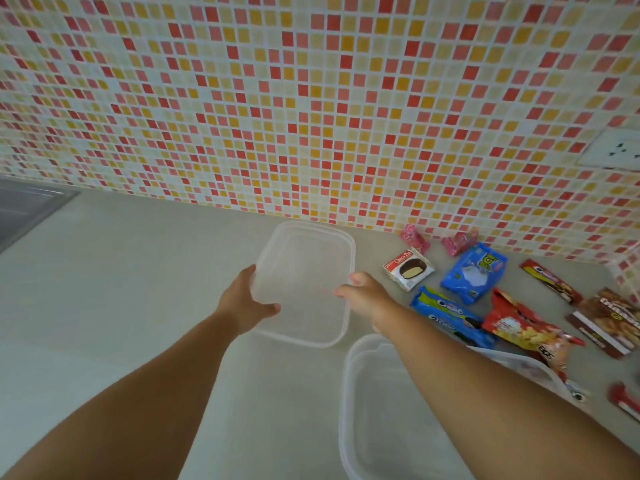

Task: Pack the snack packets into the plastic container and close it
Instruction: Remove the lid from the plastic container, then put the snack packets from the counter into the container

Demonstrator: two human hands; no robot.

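Note:
A clear plastic lid (304, 258) is tilted just above the grey counter (138, 271) at the centre. My left hand (242, 301) grips its left edge with the thumb on top. My right hand (363, 292) holds its right edge. The open clear plastic container (377, 420) stands at the lower right, partly under my right forearm. Snack packets lie to the right: a Choco Pie (408, 270), a blue packet (474, 271), Oreo packets (450, 317), a red chips bag (526, 327), two pink sweets (414, 237), a red-brown bar (550, 280) and a brown box (609, 320).
A red and yellow mosaic tile wall (311, 98) rises right behind the counter. A white socket (616, 148) sits on it at the right. A steel sink edge (27, 206) shows at the far left. Another red packet (623, 403) lies at the right border.

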